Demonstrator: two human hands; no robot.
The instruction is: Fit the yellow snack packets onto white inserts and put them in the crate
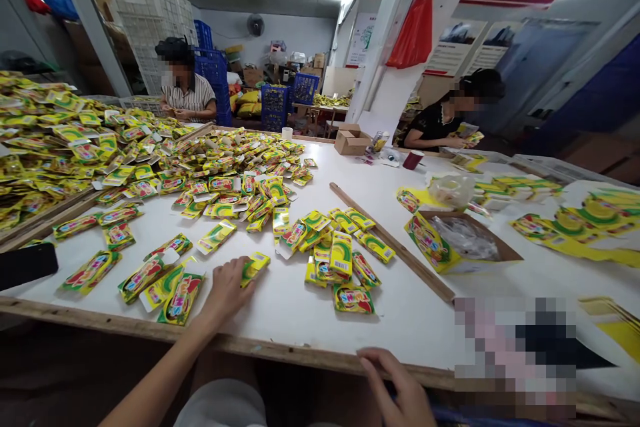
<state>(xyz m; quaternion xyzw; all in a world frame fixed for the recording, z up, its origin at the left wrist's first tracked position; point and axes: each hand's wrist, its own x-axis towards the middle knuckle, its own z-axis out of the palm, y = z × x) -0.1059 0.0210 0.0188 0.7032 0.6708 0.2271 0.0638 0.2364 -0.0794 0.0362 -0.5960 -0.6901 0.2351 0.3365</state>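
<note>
While the right hand (397,390) hangs loosely open at the brown wooden table edge (300,351), the left hand (229,290) grips one end of a small, flat, yellow-and-green cardboard box (259,265), over the white tabletop (295,310) among scattered similar boxes (341,253); farther off stands an open brown cardboard carton (352,142); beyond the table is a person in a striped shirt (194,99).

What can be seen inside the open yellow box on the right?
Inside the open yellow box, there is crumpled clear plastic. It covers the bottom, so what lies underneath cannot be seen, and I cannot tell whether the plastic wraps anything.
</note>
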